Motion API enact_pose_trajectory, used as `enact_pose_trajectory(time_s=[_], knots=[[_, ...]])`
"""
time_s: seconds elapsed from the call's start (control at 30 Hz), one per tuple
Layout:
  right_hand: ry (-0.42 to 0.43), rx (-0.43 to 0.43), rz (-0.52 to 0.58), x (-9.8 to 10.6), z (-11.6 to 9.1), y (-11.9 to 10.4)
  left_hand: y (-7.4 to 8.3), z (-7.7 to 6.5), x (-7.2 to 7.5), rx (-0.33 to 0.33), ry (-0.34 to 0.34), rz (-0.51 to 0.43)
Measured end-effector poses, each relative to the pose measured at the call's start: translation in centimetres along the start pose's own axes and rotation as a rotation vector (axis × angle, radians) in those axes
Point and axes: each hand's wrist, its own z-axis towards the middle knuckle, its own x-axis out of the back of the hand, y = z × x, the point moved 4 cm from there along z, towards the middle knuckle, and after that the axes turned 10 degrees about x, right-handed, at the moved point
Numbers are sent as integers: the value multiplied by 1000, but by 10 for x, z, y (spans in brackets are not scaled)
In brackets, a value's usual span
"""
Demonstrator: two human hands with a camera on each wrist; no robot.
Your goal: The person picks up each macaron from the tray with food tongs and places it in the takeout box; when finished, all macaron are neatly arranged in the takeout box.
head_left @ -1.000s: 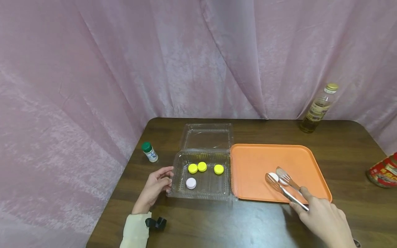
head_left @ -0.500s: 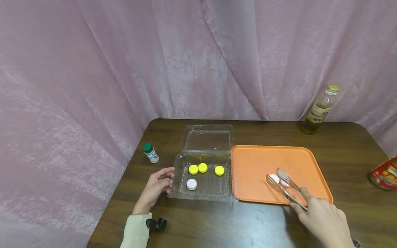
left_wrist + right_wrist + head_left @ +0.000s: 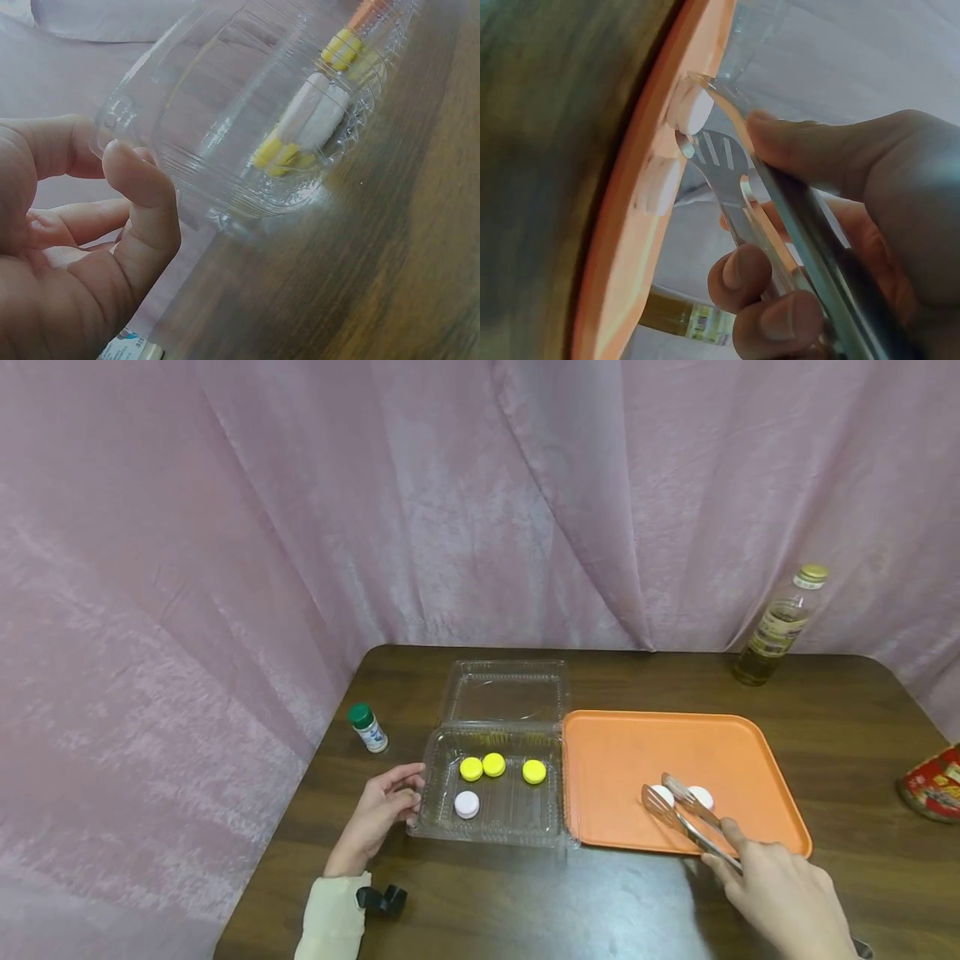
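The right hand's (image 3: pixel 780 889) grip is wrapped round metal tongs (image 3: pixel 707 843), their tips either side of one white disc (image 3: pixel 662 794) on the orange tray (image 3: pixel 600 752); another white disc (image 3: pixel 702 797) lies just outside them. The left hand's (image 3: pixel 378 814) grip pinches the rim of the clear container (image 3: pixel 495 839) beside the tray. Inside lie three yellow discs (image 3: pixel 471 768) and a pale one (image 3: pixel 467 805), all above the brown surface (image 3: pixel 525 902).

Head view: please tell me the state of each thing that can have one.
Clear container: open, lid folded back, three yellow pieces and one pale piece inside.
Tongs: held in right hand, spread around one white piece, grip unclear.
Orange tray: flat, bearing two white pieces.
Tall bottle: upright, capped, partly filled.
Small bottle: upright, green cap on.
Red jar: partly out of frame; open or closed, unclear.
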Motion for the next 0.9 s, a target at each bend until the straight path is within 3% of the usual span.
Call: enact_pose_trajectory(time_s=[0.43, 0.9], knots=[[-5, 97, -68, 30, 16, -5, 1, -1, -5, 5, 10, -17], [30, 199, -76, 49, 33, -31, 0, -1, -1, 1, 2, -10]])
